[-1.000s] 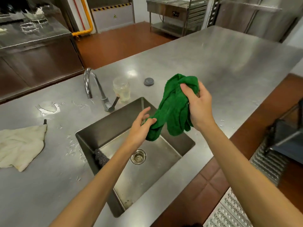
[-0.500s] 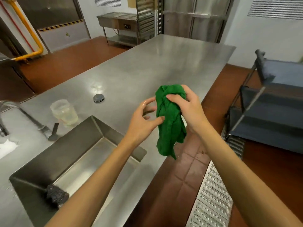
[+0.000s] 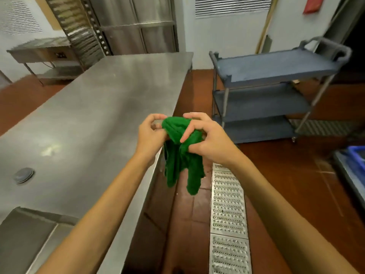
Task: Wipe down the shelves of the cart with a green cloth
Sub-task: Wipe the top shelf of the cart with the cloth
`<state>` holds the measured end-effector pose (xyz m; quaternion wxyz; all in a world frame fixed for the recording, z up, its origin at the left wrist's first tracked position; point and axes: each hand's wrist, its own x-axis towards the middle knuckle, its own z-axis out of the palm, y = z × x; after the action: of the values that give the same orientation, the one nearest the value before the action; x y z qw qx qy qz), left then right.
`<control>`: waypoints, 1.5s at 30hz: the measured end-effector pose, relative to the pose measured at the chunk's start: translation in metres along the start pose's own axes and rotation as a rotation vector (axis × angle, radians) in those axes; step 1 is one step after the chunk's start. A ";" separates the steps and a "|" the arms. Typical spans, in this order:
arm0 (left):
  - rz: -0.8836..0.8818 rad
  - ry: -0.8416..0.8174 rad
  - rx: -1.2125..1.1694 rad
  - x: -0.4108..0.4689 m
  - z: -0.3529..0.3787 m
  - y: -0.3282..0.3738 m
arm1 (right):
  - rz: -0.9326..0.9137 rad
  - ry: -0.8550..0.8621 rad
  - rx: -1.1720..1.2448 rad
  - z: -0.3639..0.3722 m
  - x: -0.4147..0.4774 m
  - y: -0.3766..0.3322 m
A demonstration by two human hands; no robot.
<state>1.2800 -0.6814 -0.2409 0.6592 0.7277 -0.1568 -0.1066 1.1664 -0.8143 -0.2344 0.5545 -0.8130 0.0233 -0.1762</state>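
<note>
A bunched green cloth [image 3: 181, 155] hangs in front of me, over the edge of the steel counter and the floor. My left hand [image 3: 151, 135] grips its upper left part with curled fingers. My right hand [image 3: 207, 139] pinches the top right of the cloth. A grey-blue cart [image 3: 276, 66] with three shelves and a handle at its right end stands beyond my hands, to the right, on the red floor. Its shelves look bare.
The long steel counter [image 3: 108, 107] runs along my left, with a sink corner [image 3: 25, 234] at lower left and a round grey plug [image 3: 23, 175]. A metal floor drain grate [image 3: 227, 214] lies below the cloth. A blue crate [image 3: 355, 161] sits at the right edge.
My view has swung right from the sink toward the cart. The cloth moved off the sink to the counter's edge, and my left hand went from touching it to gripping it.
</note>
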 end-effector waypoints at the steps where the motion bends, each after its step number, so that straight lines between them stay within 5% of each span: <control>1: 0.006 -0.010 -0.048 0.008 0.014 0.000 | 0.029 0.028 0.000 -0.009 -0.001 0.007; 12: -0.266 -0.258 -0.213 0.091 0.150 -0.016 | 0.345 0.275 0.389 -0.108 0.031 0.086; 19: -0.309 -0.506 -0.346 0.179 0.218 -0.013 | 0.342 0.526 0.168 -0.176 0.088 0.135; 27: -0.253 -0.609 -0.379 0.266 0.286 -0.001 | 0.329 0.675 -0.199 -0.256 0.159 0.170; 30: -0.223 -0.636 -0.326 0.289 0.307 0.003 | 0.367 0.648 -0.389 -0.274 0.180 0.185; 45: -0.239 -0.675 -0.300 0.407 0.399 0.006 | 0.403 0.469 -0.522 -0.365 0.282 0.272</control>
<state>1.5128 -1.2018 -0.2571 0.6527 0.5602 -0.2616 -0.4380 1.3593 -1.3108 -0.2902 0.3325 -0.8433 0.3522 -0.2326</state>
